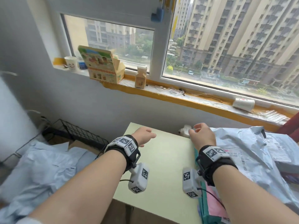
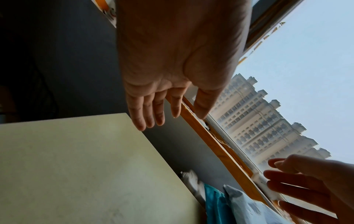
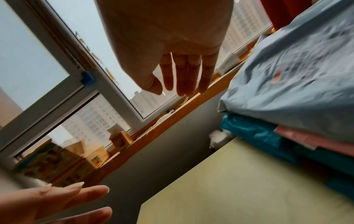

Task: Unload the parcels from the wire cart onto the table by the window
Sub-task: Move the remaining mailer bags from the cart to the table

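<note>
Both forearms reach forward; the left hand and right hand hover with loose, empty fingers above the pale table. Right of the right hand lies a stack of parcels; its lower ones are mostly hidden. Left of the left hand, the wire cart holds a blurred blue parcel.

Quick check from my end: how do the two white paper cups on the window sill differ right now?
The white paper cup at the sill's left end stands upright; the white paper cup at the right end lies on its side. The left one sits among clutter, beside a small blue-labelled container and a printed cardboard box; the right one lies alone. The left cup shows a smiley face; the right one's print is too small to read. Both rest on the orange window sill.
</note>
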